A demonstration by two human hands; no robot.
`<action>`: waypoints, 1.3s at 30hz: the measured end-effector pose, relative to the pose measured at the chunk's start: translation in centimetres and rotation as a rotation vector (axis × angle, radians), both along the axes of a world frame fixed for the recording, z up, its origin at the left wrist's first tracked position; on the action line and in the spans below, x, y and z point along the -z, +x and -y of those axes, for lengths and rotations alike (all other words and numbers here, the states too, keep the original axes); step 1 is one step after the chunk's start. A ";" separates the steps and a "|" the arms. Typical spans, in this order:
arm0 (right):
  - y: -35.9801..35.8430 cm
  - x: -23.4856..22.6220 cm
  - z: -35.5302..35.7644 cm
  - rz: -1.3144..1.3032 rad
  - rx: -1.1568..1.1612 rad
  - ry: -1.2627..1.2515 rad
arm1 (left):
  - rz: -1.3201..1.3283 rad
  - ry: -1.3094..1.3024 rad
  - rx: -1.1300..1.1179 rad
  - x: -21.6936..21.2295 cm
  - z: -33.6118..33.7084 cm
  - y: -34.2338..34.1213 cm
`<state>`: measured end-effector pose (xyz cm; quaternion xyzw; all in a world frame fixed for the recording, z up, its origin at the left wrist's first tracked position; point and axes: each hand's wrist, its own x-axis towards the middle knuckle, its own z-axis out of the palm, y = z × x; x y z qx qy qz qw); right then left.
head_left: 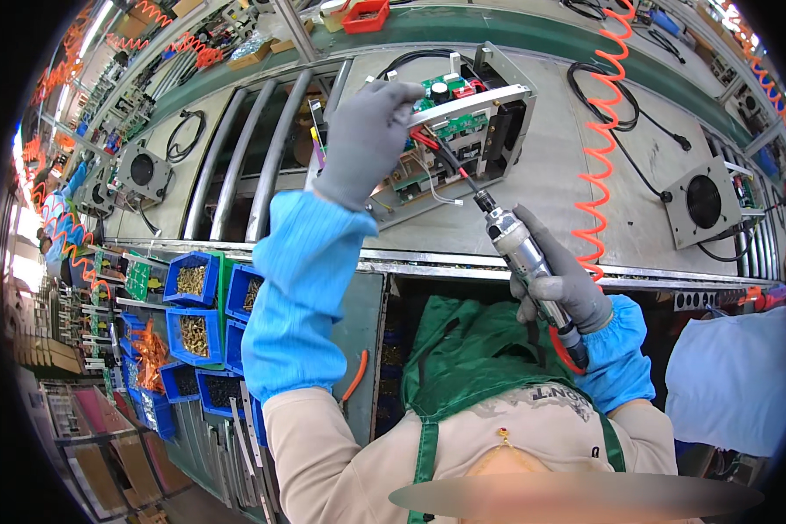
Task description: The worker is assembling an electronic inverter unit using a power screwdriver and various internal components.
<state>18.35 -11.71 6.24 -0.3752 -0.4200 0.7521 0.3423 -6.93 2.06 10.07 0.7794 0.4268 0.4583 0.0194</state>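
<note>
My left hand (375, 131), in a grey glove, is closed at the left end of a silver metal bar (472, 106). That bar runs along the near top edge of an open metal-framed unit (520, 131) holding a green circuit board (463, 125), with red wires beneath the bar. In my right hand (563, 279), also gloved, is a silver air screwdriver (517, 243), fingers wrapped round its body. Its shaft slants up and left toward the unit, close to the red wires; where the tip ends is hard to make out. A loose white connector hangs at the unit's front.
Blue bins (194, 335) of brass-coloured and dark small parts stand at left. Metal rollers (262, 162) lie left of the unit. An orange coiled hose (596, 188) hangs at right. Other units with round fans (704, 201) sit on both sides; a red tray (365, 16) is behind.
</note>
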 end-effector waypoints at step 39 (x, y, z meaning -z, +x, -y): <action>-2.5 -3.8 0.3 -0.101 0.067 -0.101 | -0.230 -0.911 0.214 -2.5 -6.9 -2.2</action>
